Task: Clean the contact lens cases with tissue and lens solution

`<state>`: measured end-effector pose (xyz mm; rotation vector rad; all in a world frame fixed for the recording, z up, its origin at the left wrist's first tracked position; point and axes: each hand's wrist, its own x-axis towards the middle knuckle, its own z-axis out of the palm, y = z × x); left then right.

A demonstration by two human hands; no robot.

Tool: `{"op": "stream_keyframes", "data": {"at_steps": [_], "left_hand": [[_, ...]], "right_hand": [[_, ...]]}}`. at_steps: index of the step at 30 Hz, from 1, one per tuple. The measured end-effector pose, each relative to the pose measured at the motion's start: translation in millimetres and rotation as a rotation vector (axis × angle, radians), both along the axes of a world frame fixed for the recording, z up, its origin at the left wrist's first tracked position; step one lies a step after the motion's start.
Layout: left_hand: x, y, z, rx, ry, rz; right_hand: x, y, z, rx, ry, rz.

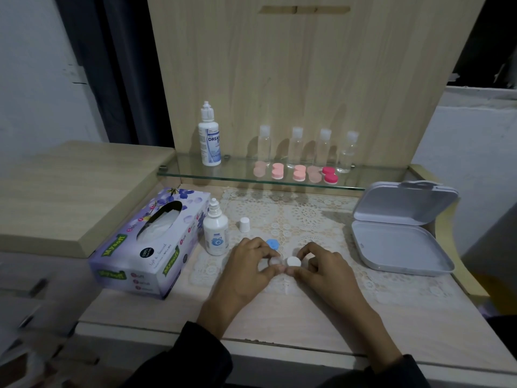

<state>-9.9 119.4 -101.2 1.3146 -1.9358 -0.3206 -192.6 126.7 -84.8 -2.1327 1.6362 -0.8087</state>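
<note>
A white contact lens case [282, 262] lies on the lace mat in front of me. My left hand [251, 264] grips its left well, and my right hand [319, 264] pinches the white cap [293, 261] on its right well. A blue cap [272, 244] lies just behind my left fingers. An uncapped lens solution bottle [215, 232] stands left of my hands, with its small white cap [244, 224] beside it. A purple tissue box [148, 242] sits further left. Several pink lens cases [296, 172] rest on the glass shelf.
A larger solution bottle [209, 138] and several clear small bottles [307, 147] stand on the glass shelf [195, 175] at the back. An open grey tin [400, 236] lies at the right. A wooden panel rises behind the shelf, and a raised wooden ledge [70, 191] sits left.
</note>
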Motion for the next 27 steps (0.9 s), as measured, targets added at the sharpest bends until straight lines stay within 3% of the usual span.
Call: {"op": "stream_keyframes", "data": {"at_steps": [6, 19, 27], "left_hand": [[-0.4, 0.3, -0.2, -0.010, -0.006, 0.003], [-0.2, 1.4, 0.9, -0.004, -0.004, 0.012], [-1.2, 2.3, 1.9, 0.011, 0.003, 0.009]], "right_hand": [[0.1, 1.1, 2.5, 0.018, -0.111, 0.008], [2.1, 1.1, -0.1, -0.020, -0.034, -0.032], [-4.2, -1.4, 1.8, -0.013, 0.023, 0.066]]}}
